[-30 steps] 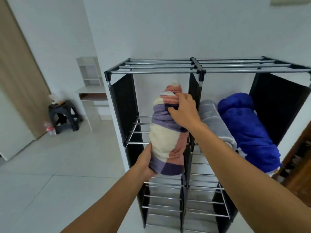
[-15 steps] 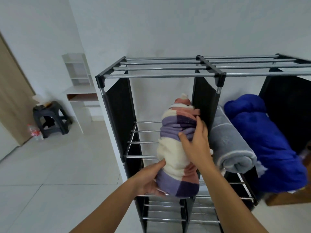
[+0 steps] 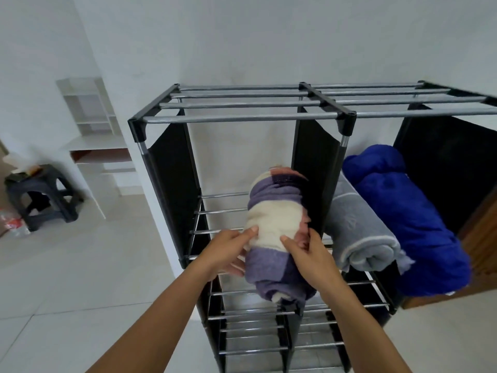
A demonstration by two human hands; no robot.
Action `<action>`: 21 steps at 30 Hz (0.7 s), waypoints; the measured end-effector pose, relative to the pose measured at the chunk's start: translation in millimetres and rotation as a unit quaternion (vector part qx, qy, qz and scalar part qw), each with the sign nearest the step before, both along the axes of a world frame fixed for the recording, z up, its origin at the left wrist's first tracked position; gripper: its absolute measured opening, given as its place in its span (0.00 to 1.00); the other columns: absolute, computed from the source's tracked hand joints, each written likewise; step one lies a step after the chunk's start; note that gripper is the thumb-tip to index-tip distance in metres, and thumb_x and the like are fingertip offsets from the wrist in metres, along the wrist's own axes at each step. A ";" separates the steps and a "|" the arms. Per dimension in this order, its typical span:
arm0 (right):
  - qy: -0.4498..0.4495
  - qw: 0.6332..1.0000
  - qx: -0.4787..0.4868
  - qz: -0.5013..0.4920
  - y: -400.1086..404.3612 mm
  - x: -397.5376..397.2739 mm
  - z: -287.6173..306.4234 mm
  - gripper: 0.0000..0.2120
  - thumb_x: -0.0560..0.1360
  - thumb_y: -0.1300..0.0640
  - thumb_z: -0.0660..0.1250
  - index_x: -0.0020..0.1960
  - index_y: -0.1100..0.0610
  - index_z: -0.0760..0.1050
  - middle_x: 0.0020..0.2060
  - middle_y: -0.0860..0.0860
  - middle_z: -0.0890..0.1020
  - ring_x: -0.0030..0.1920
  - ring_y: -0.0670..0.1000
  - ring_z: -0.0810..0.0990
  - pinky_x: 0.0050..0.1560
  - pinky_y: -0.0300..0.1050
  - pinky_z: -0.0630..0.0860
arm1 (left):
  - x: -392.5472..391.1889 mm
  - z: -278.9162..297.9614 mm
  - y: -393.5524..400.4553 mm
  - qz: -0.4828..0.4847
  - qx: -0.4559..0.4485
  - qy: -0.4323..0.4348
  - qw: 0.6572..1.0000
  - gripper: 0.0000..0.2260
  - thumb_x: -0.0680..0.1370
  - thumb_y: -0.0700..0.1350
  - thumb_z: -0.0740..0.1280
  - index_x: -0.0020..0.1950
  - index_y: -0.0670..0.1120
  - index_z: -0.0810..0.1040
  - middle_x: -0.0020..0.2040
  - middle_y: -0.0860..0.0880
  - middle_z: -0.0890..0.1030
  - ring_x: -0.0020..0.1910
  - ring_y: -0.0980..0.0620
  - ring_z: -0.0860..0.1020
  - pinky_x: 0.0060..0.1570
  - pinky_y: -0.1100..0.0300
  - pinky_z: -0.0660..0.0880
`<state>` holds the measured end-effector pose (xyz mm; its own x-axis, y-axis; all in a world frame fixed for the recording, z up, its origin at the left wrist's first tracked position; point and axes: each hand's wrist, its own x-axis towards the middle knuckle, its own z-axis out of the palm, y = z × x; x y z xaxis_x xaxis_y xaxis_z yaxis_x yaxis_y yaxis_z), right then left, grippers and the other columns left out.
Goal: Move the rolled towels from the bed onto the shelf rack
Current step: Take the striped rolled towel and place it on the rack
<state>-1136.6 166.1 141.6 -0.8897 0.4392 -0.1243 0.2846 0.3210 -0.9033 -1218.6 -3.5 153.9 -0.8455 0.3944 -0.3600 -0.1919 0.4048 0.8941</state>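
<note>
Both hands on one rolled towel at the shelf rack [image 3: 242, 118], a black frame with grey metal bars, set against a white wall. Striped towel [image 3: 277, 232], banded purple, cream and pink, lying lengthwise on the bars of the upper left compartment, hard against the black centre divider [image 3: 314, 168], near end hanging out past the front edge of the shelf. Left hand [image 3: 228, 251] cupped against the roll's left side, thumb pressed on the cream band, fingers curled beneath. Right hand [image 3: 312, 254] wrapped on the right side, thumb on top, fingers squeezed between towel and divider. Gripping the towel from both sides, then, neither hand loose.

In the upper right compartment, just across the divider: grey towel [image 3: 357, 232] rolled with a pale stripe, lying front to back, its spiral end over the front edge. Beside it, toward the right edge of the rack, blue towel [image 3: 403, 216], bulkier and more loosely rolled, also overhanging the front. Top tier of bars bare. Lower shelves visible below.

Off to the left on the tiled floor [image 3: 80, 265]: dark stool [image 3: 43, 200] and a small white shelf unit [image 3: 91, 125] against the wall.
</note>
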 end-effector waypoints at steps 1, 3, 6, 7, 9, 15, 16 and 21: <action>0.002 1.000 -0.013 -0.002 -1.7 -1.0 0.5 0.33 0.73 0.43 0.67 0.73 0.53 0.60 0.67 0.53 0.75 0.64 0.55 0.74 0.58 0.44 0.68 | -0.6 3.2 2.7 -0.005 0.011 -0.023 1.000 0.24 0.76 0.63 0.62 0.60 0.45 0.78 0.48 0.41 0.82 0.38 0.44 0.83 0.36 0.54 0.83; 0.017 0.999 -0.028 -0.009 -5.6 -2.7 4.7 0.31 0.74 0.46 0.67 0.73 0.54 0.62 0.66 0.53 0.75 0.61 0.52 0.74 0.56 0.42 0.67 | -0.3 6.2 9.3 -0.014 0.012 -0.040 0.999 0.25 0.75 0.64 0.62 0.60 0.46 0.78 0.46 0.45 0.82 0.36 0.47 0.82 0.30 0.60 0.79; 0.044 0.999 -0.006 -0.015 -6.2 -5.3 16.2 0.31 0.75 0.49 0.67 0.74 0.53 0.60 0.66 0.53 0.74 0.60 0.52 0.74 0.56 0.41 0.65 | -1.2 9.4 16.5 -0.016 0.055 -0.035 0.998 0.21 0.75 0.60 0.65 0.59 0.46 0.76 0.46 0.47 0.82 0.38 0.47 0.82 0.31 0.59 0.79; 0.045 0.999 0.006 -0.011 -5.0 -7.1 20.6 0.32 0.75 0.49 0.67 0.74 0.53 0.58 0.67 0.54 0.73 0.61 0.53 0.73 0.56 0.41 0.65 | -2.9 10.5 17.3 -0.015 0.074 -0.032 0.997 0.19 0.76 0.57 0.66 0.59 0.45 0.76 0.47 0.47 0.82 0.39 0.47 0.82 0.33 0.57 0.80; 0.050 0.998 0.032 -0.004 -0.9 -13.9 30.0 0.34 0.74 0.49 0.67 0.75 0.52 0.56 0.68 0.55 0.72 0.64 0.55 0.73 0.58 0.42 0.66 | -8.1 14.9 19.0 -0.013 0.110 -0.029 0.993 0.16 0.76 0.53 0.67 0.60 0.45 0.77 0.48 0.47 0.82 0.41 0.46 0.82 0.38 0.54 0.82; 0.081 0.990 0.117 -0.014 0.4 -45.1 48.6 0.31 0.75 0.51 0.65 0.75 0.53 0.57 0.71 0.57 0.68 0.69 0.58 0.69 0.68 0.51 0.66 | -34.0 22.8 37.0 0.041 0.179 -0.027 0.983 0.17 0.78 0.45 0.66 0.66 0.42 0.73 0.53 0.45 0.80 0.47 0.49 0.81 0.42 0.51 0.81; 0.080 0.987 0.136 -0.009 -1.3 -48.0 48.9 0.30 0.76 0.52 0.64 0.75 0.54 0.58 0.71 0.56 0.67 0.69 0.58 0.68 0.69 0.51 0.65 | -35.7 21.5 39.9 0.045 0.178 -0.033 0.982 0.19 0.78 0.44 0.67 0.68 0.42 0.71 0.54 0.46 0.79 0.46 0.50 0.80 0.41 0.53 0.81; 0.043 0.984 0.175 0.012 -2.6 -45.2 33.5 0.23 0.78 0.54 0.60 0.72 0.56 0.64 0.70 0.57 0.68 0.69 0.57 0.68 0.70 0.50 0.65 | -37.4 7.5 44.8 0.044 0.170 -0.058 0.983 0.21 0.79 0.42 0.65 0.71 0.43 0.67 0.57 0.44 0.78 0.46 0.49 0.79 0.41 0.56 0.79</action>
<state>-1181.8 163.5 175.1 -0.9012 0.4198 0.1075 0.1996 0.6223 -0.7569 -1256.1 41.4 161.4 -0.8427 0.4362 -0.3156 -0.3204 0.0647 0.9451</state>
